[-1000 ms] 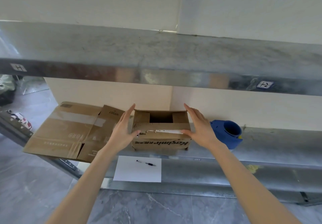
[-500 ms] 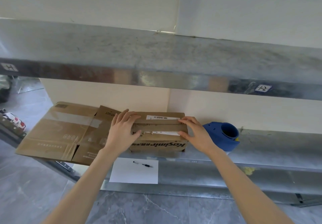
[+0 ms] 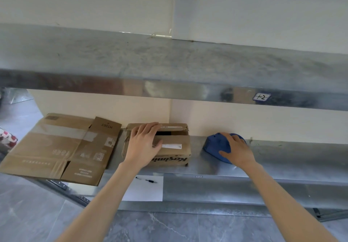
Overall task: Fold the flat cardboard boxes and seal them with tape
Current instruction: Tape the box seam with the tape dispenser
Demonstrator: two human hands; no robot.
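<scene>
The box (image 3: 175,154) and carton (image 3: 47,147) are matt brown cardboard, creased; a shiny clear tape strip (image 3: 60,130) crosses the carton. The dispenser (image 3: 215,145) is smooth blue plastic. The shelf (image 3: 291,157) and upper shelf (image 3: 169,60) are mottled grey sheet metal with reflective front edges. The sheet (image 3: 145,192) is matt white paper; the floor (image 3: 169,228), glossy grey tile.

The box (image 3: 178,154) is sitting under my left hand (image 3: 143,145), flat cardboard (image 3: 56,147) left of it, tape dispenser (image 3: 214,145) right, under my right hand (image 3: 238,151).

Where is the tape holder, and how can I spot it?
Look at the lower metal shelf against the wall. Right of the small cardboard box sits the tape holder, under the right hand. It is the only blue thing; its neighbours are brown.
</scene>
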